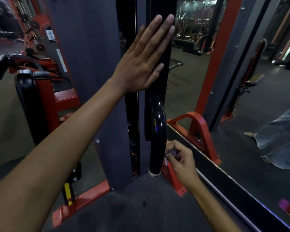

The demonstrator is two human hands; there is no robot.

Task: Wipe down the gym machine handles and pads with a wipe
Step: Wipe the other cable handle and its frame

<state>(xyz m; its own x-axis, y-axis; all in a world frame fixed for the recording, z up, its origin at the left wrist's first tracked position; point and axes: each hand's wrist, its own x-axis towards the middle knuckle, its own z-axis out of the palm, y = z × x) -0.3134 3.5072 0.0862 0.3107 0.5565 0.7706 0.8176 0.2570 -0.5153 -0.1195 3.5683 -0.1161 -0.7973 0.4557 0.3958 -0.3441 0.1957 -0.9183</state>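
Flat and straight-fingered, the left hand (141, 61) lies spread against a tall black upright pad (159, 52) in the upper middle of the frame, its fingertips reaching up along the pad's right side and its bare forearm stretching back to the lower left corner. Lower down, right of centre, the right hand (180, 158) has its fingers curled in around a small crumpled wipe (172, 154), pinched near the fingertips; the wipe is mostly hidden, so little of it shows. That hand sits just beside a glossy black curved bar (156, 136) which stands upright below the pad and meets the floor at a pale collar. Whether the wipe touches the bar I cannot tell. A grey panel (90, 56) runs up the frame left of the pad, with red steel feet (84, 198) bolted along the dark rubber floor (141, 206). At the left edge stands another machine with a black padded seat back (26, 104) on a red frame. To the right a large mirror (241, 81) in a red and grey surround shows more equipment, and wide blue trouser legs (278, 136) at the right edge
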